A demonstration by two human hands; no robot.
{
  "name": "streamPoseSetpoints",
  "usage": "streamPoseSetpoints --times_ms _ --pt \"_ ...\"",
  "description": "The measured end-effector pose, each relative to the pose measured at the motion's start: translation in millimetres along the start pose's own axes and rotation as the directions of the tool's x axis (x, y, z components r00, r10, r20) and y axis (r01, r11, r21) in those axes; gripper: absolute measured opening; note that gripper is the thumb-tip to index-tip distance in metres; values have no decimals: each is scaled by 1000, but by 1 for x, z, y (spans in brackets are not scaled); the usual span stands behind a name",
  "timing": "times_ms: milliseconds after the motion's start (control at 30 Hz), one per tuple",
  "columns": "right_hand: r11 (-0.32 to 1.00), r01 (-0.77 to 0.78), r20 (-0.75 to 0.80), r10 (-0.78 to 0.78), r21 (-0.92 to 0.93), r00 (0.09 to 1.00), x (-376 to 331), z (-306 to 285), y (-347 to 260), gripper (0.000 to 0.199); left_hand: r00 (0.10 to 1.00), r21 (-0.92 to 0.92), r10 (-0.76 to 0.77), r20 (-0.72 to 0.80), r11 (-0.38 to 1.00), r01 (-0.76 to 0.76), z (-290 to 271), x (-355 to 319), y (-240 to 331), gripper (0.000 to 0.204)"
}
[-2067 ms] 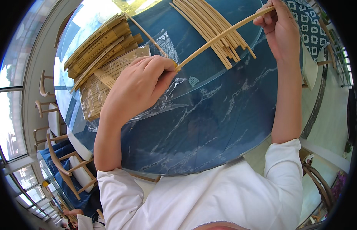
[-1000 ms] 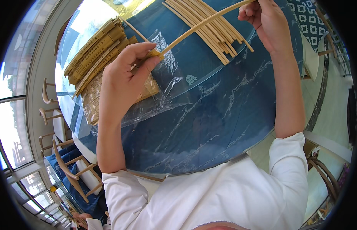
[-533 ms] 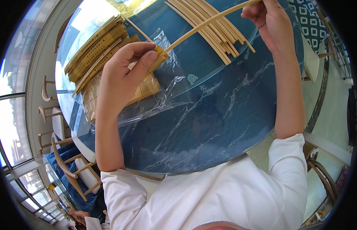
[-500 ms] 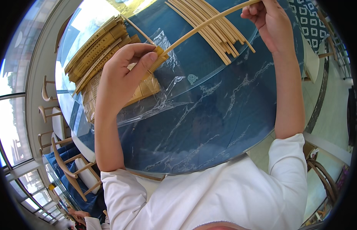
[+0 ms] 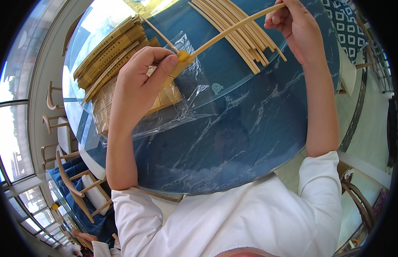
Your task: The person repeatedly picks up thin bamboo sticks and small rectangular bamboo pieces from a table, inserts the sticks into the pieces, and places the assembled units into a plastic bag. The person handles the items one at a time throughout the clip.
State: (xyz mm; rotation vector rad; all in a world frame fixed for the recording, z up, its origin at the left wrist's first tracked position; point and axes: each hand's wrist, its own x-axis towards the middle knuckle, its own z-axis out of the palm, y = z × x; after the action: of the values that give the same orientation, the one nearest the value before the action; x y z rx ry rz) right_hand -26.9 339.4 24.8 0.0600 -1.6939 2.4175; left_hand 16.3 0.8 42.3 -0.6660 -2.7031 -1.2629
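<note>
left hand (image 5: 141,83): thumb and forefinger pinched on a yellow-tan piece (image 5: 183,56) at the near end of a pale stick (image 5: 233,28).
right hand (image 5: 299,30): fingers clamped on its far end; stick slants above the desk (image 5: 233,158).
beside left wrist: tan sheets (image 5: 168,97), clear plastic (image 5: 177,115).
toward desk's left edge: curled bundle (image 5: 107,53).
toward far edge: loose sticks (image 5: 250,47).

No text can be read
</note>
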Motion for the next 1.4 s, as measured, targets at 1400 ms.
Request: streamPoseSetpoints --times_ms 1400 --pt "717 184 207 -56 -673 977 -9 7 33 37 848 608 508 -152 725 -325 47 -8 -40 23"
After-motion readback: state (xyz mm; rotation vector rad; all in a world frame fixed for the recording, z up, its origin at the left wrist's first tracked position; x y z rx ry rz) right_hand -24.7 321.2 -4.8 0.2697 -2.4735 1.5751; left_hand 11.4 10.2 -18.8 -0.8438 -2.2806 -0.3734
